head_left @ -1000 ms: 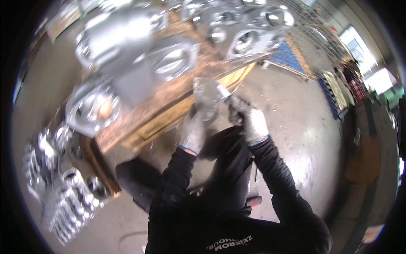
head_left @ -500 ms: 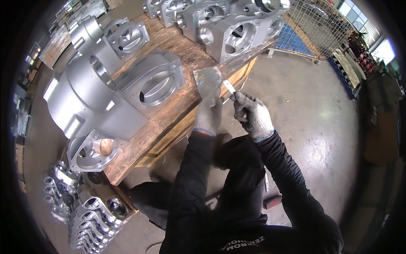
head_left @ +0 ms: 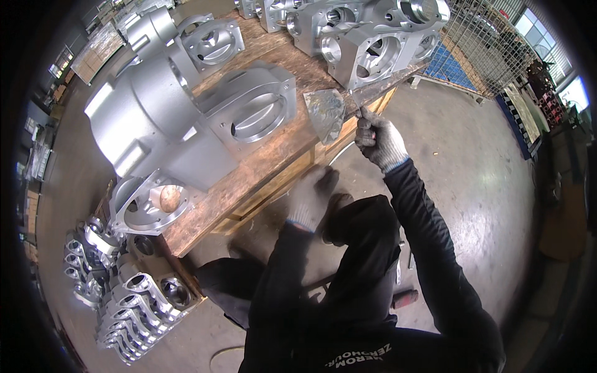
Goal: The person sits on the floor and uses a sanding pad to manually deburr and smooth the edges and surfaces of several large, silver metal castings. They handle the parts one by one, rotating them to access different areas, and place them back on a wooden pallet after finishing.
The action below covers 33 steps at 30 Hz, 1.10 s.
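Observation:
My right hand (head_left: 380, 142), in a grey-white knit glove, is closed beside the wooden table's edge. From its fingertips a thin pale strip-like tool (head_left: 356, 99) points up toward the table; its exact kind is unclear. A crumpled, clear-grey plastic sheet (head_left: 326, 117) lies on the table edge and hangs partly over it, just left of that hand. My left hand (head_left: 309, 198), also gloved, is in front of the table's side, below the sheet and apart from it. Motion smears its fingers. Nearest on the wooden tabletop (head_left: 258, 158) is a large silver-grey cast metal housing (head_left: 155, 118) with round bored openings.
More machined housings (head_left: 367, 53) stand along the table's far end. At lower left, several small metal castings (head_left: 134, 317) are stacked in rows. A wire mesh cage (head_left: 485, 43) stands at the far right. A red-and-black object (head_left: 405, 299) lies on the floor near my legs.
My left hand has let go of the plastic sheet and dropped down and away from it. The right hand has risen slightly, its tool now more upright. The whole view has shifted somewhat.

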Tool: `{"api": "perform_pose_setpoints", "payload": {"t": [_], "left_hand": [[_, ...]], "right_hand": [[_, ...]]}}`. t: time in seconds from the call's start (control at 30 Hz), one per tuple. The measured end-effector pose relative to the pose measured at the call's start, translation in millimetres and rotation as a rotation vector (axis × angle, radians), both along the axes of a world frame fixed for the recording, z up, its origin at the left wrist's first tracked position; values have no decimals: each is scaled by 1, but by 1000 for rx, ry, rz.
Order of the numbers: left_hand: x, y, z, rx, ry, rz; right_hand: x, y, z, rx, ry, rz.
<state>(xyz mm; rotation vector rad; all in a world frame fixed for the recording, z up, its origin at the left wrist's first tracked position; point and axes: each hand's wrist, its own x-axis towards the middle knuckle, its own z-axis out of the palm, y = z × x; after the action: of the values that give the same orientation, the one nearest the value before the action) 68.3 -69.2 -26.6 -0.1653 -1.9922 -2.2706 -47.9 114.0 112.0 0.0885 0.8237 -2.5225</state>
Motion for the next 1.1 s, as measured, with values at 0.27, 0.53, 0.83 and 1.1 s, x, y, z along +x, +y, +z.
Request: {"api": "perform_pose_setpoints", "payload": {"t": [0.27,0.53,0.83,1.1], "left_hand": [[138,-124,144,290,-48,348],[172,-298,151,-339,109,1645],[126,-426,29,-8,233,863],[128,-349,112,-87,259,883]], "right_hand": [[17,-25,8,-36,87,41],[-23,-112,42,70,344,-419],[-108,-163,24,489,455,-767],[-119,-159,10,517,335,-723]]}}
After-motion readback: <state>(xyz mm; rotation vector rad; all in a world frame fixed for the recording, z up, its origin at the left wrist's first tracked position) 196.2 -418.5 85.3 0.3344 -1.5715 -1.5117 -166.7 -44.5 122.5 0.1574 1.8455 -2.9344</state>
